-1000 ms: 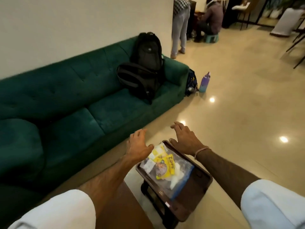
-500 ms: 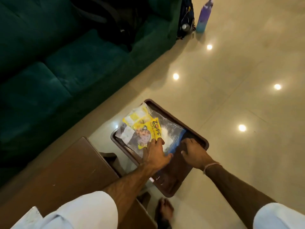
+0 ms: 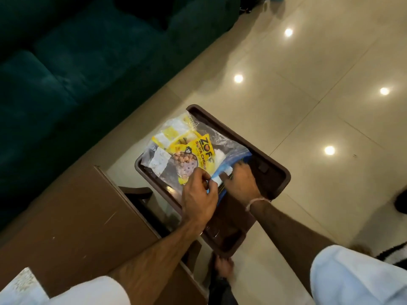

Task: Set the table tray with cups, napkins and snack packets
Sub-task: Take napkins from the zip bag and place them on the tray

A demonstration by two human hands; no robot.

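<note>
A dark brown table tray (image 3: 278, 172) stands on legs over the tiled floor. On it lies a clear zip bag (image 3: 222, 143) with a blue seal strip; inside are yellow snack packets (image 3: 199, 154) and something white. My left hand (image 3: 199, 194) pinches the blue seal edge at the bag's near end. My right hand (image 3: 241, 181) grips the same blue edge just to the right, fingers curled over it. No cups show.
A brown wooden table (image 3: 72, 219) fills the lower left, touching the tray's left side. A dark green sofa (image 3: 77, 62) runs along the top left. My bare foot (image 3: 222, 266) is on the floor under the tray. Glossy tiles lie to the right.
The view has tilted down from the room to the tray. Both hands came from the bag's far end to its near end and took hold of the blue seal.
</note>
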